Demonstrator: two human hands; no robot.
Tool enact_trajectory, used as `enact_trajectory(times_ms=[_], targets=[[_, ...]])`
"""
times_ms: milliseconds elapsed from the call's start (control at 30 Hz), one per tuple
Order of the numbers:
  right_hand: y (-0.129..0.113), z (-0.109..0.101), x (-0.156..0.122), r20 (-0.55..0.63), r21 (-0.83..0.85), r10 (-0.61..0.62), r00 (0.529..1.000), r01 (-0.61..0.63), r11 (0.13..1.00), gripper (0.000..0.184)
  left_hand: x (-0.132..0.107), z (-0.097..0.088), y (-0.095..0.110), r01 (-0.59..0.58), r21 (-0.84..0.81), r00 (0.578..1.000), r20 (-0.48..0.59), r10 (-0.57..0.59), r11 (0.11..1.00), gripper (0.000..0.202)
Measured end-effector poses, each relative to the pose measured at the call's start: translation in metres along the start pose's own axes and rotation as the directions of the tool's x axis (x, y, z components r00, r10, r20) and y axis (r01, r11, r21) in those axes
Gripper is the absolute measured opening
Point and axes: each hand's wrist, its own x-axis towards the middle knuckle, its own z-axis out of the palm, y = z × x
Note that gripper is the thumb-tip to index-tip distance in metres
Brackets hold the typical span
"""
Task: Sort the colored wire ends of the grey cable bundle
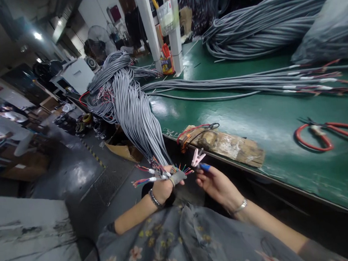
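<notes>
A thick bundle of grey cables [136,113] hangs over the table's edge, its stripped ends with coloured wires coming down to my left hand [166,183]. The fingers of that hand are closed around a cable end, and its thumb wears a grey cover. Thin coloured wires [187,171] stick out past the thumb toward the right. My right hand [216,185], with blue tape on a finger, is pinched just right of these wires. A pink clip [198,157] sits at its fingertips; whether the fingers hold it or something else is unclear.
A worn wooden block [229,144] lies along the edge of the green table [301,180]. Red-handled pliers [314,135] lie to the right. Loose grey cables [219,88] and a large cable coil [262,27] lie farther back. A white post [149,28] rises behind.
</notes>
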Motion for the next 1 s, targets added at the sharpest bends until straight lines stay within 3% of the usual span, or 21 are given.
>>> enact_trajectory(times_ms=[167, 233, 333, 400, 500, 600, 800, 1000], targets=[[-0.017, 0.007, 0.004, 0.176, -0.066, -0.051, 0.983, 0.064, 0.996, 0.035, 0.006, 0.006, 0.006, 0.033, -0.054, 0.997, 0.076, -0.028, 0.998, 0.034], [-0.018, 0.013, 0.006, 0.201, -0.153, -0.153, 0.967, 0.186, 0.971, 0.037, 0.01, 0.01, 0.012, 0.042, -0.031, 0.994, 0.102, -0.039, 0.999, 0.035], [-0.014, 0.018, 0.012, 0.161, -0.282, -0.383, 0.91, 0.414, 0.865, 0.04, 0.014, 0.015, 0.018, 0.063, -0.025, 0.992, 0.113, -0.06, 0.998, 0.038], [-0.01, 0.018, 0.015, 0.139, -0.295, -0.439, 0.887, 0.461, 0.837, 0.042, 0.015, 0.017, 0.019, 0.064, -0.015, 0.992, 0.112, -0.062, 0.998, 0.039], [-0.008, 0.02, 0.017, 0.204, -0.189, -0.257, 0.945, 0.296, 0.936, 0.048, 0.016, 0.018, 0.017, 0.043, 0.036, 0.993, 0.108, -0.047, 0.998, 0.039], [-0.008, 0.024, 0.018, 0.288, -0.099, -0.091, 0.953, 0.124, 0.987, 0.051, 0.016, 0.018, 0.017, 0.04, 0.051, 0.992, 0.121, -0.046, 0.998, 0.04], [-0.008, 0.027, 0.019, 0.253, -0.02, -0.115, 0.961, 0.124, 0.992, 0.038, 0.018, 0.02, 0.018, -0.012, 0.06, 0.988, 0.152, 0.003, 0.998, 0.041], [-0.011, 0.023, 0.015, 0.231, -0.018, -0.122, 0.965, 0.129, 0.991, 0.054, 0.013, 0.013, 0.021, -0.016, 0.072, 0.989, 0.145, 0.006, 0.997, 0.041]])
